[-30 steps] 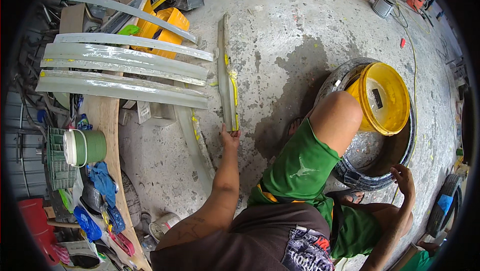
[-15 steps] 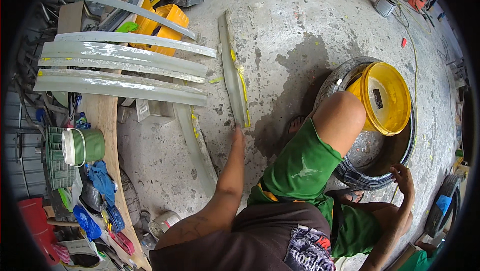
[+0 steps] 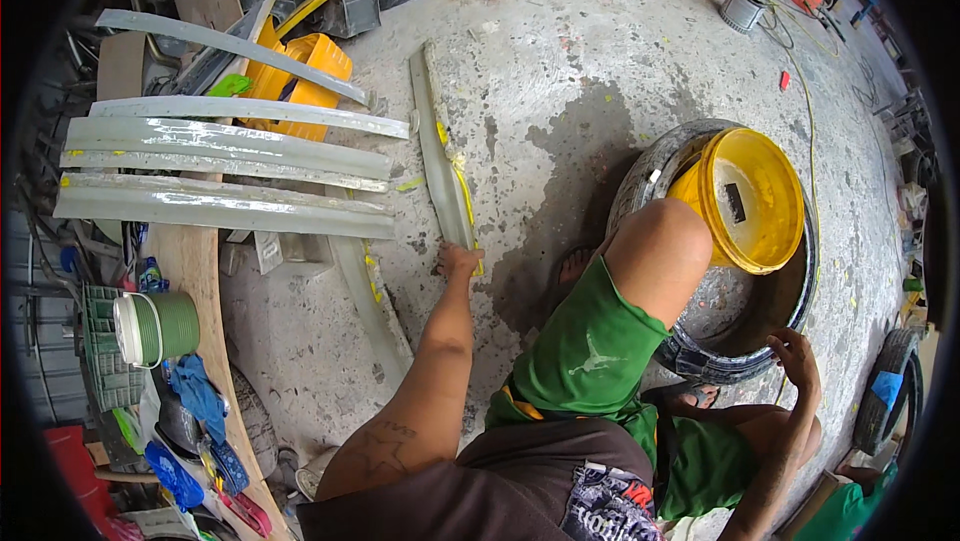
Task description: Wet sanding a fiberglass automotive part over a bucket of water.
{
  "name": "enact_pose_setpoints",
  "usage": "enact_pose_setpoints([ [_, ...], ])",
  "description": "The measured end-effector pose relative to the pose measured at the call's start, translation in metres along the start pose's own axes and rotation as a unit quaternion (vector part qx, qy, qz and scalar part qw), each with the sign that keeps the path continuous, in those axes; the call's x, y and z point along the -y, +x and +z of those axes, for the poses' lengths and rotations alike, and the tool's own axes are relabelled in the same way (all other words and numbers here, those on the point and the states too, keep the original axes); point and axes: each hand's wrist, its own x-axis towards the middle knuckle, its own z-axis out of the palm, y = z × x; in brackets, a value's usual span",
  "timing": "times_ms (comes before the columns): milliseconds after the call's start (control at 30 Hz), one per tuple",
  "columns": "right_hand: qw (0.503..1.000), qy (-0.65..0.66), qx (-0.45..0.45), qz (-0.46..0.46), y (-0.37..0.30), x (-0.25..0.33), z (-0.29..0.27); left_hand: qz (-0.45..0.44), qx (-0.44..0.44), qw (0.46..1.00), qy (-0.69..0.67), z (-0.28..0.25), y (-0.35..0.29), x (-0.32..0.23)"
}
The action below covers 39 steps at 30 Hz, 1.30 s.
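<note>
My left hand (image 3: 458,259) reaches down to the near end of a long grey strip (image 3: 436,156) lying on the floor. Its fingers close around that end, partly hiding it. Yellow material runs along the strip's right edge. A second grey strip (image 3: 372,306) lies to the left of my forearm. My right hand (image 3: 793,351) is held by my bent knee, near the black tyre-like ring (image 3: 690,356). Its loosely bent fingers are apart and hold nothing. Inside the ring a yellow bucket (image 3: 690,191) leans to the right.
Several curved grey panels (image 3: 230,199) rest across a wooden plank (image 3: 195,246) at the left. A green jug (image 3: 175,324) and blue cloth (image 3: 203,386) stand along it. A yellow crate (image 3: 315,66) sits behind. A tyre (image 3: 887,396) stands at the right; a hose (image 3: 815,191) crosses the floor.
My left hand has moved forward from just short of the strip's near end onto it. My right hand stays beside the ring. The whole view has shifted slightly.
</note>
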Motion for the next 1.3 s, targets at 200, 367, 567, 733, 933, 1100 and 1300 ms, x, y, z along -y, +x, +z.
enact_pose_setpoints([
  [200,1.000,0.015,-0.005,-0.005,-0.002,-0.012,-0.007,0.108,0.304,0.817,-0.478,0.018,-0.020,-0.025],
  [367,0.998,0.025,0.000,-0.050,0.019,-0.009,0.003,0.118,0.229,0.689,-0.677,0.019,-0.048,-0.066],
  [567,0.998,0.025,-0.014,-0.063,0.012,0.013,0.007,-0.065,0.061,0.798,-0.595,0.021,-0.060,-0.091],
  [733,1.000,0.017,-0.010,-0.015,0.004,0.000,0.005,-0.070,0.036,0.816,-0.572,0.045,-0.058,-0.112],
  [933,0.999,0.021,0.000,-0.048,0.021,0.006,0.007,0.005,0.285,0.503,-0.816,0.020,-0.016,-0.108],
  [1100,0.998,0.024,-0.013,-0.053,0.019,0.019,0.004,0.057,0.495,0.187,-0.847,-0.008,-0.020,-0.092],
  [1300,0.998,0.034,-0.024,-0.037,-0.003,0.027,-0.006,0.122,0.376,0.433,-0.810,-0.049,-0.076,-0.073],
])
